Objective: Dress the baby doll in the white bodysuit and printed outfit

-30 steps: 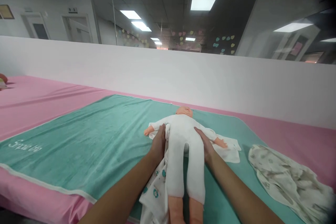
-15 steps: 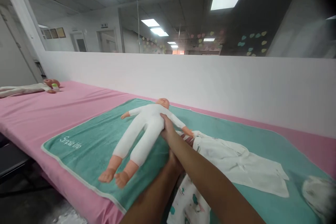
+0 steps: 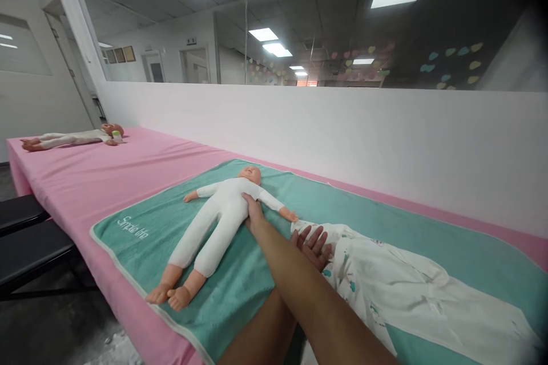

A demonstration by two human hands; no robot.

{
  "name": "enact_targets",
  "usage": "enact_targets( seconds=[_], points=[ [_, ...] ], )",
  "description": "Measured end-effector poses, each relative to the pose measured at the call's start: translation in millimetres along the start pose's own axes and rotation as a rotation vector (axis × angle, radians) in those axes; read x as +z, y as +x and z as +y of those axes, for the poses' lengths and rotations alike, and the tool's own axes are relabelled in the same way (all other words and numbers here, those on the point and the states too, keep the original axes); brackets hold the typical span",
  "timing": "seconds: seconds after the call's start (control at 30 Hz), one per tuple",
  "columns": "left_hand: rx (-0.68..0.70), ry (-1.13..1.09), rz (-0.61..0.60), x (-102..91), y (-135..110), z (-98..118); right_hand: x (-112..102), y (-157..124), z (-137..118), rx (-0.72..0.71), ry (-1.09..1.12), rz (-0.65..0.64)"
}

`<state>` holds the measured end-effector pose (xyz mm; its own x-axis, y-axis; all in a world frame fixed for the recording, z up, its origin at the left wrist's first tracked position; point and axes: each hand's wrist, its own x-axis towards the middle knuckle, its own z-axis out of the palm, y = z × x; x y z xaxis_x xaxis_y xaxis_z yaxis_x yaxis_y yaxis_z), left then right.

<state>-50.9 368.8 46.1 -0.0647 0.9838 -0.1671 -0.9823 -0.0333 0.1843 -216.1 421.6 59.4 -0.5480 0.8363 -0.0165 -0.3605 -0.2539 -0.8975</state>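
A baby doll (image 3: pixel 226 199) in a white body suit lies face up on a green towel (image 3: pixel 252 274), its bare feet toward the near edge. My right hand (image 3: pixel 253 211) reaches across from the right and grips the doll's side, thumb on top; its other fingers are mostly hidden. Under my right forearm, my left hand (image 3: pixel 314 246) points the other way, palm up, fingers apart and slightly curled, holding nothing. It rests at white printed baby clothes (image 3: pixel 398 268) spread on the towel. The doll's hand on that side lies near the clothes' edge.
A pink sheet (image 3: pixel 171 159) covers the long table. Another doll (image 3: pixel 77 138) lies at its far left end, beside a small bottle (image 3: pixel 117 136) with a green top. Black chairs (image 3: pixel 34 251) stand at the left. A white wall (image 3: pixel 342 137) with a large window runs behind.
The doll has come down onto the towel, with my right hand still at its side. My left hand has come out to the right, palm up. The view has shifted left.
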Motion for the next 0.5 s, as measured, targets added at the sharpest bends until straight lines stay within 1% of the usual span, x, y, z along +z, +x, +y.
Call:
enact_targets(
  seconds=[0.07,0.1,0.2,0.27,0.33,0.4,0.47,0.5],
  points=[
    [-0.015,-0.062,-0.057,-7.1,6,-2,-1,-2,-1,0.029,0.007,0.001],
    [-0.015,-0.07,-0.062,-10.2,8,-3,-2,-3,-2,0.043,0.007,-0.002],
    [-0.008,-0.028,-0.029,-13.0,10,-6,-4,-11,-9,0.08,-0.008,-0.017],
    [-0.015,0.014,0.002,-8.2,10,-7,-4,-23,-16,0.098,-0.04,-0.039],
    [-0.035,0.104,0.056,1.0,9,-7,-6,-42,-26,0.095,-0.094,-0.09],
    [-0.034,0.314,0.104,11.3,7,-6,-16,-70,-42,0.055,-0.157,-0.165],
    [0.011,0.531,0.117,18.5,5,-5,-38,-105,-64,-0.022,-0.219,-0.225],
    [0.047,0.604,0.105,20.0,3,-6,-56,-125,-77,-0.073,-0.256,-0.23]
  ],
)
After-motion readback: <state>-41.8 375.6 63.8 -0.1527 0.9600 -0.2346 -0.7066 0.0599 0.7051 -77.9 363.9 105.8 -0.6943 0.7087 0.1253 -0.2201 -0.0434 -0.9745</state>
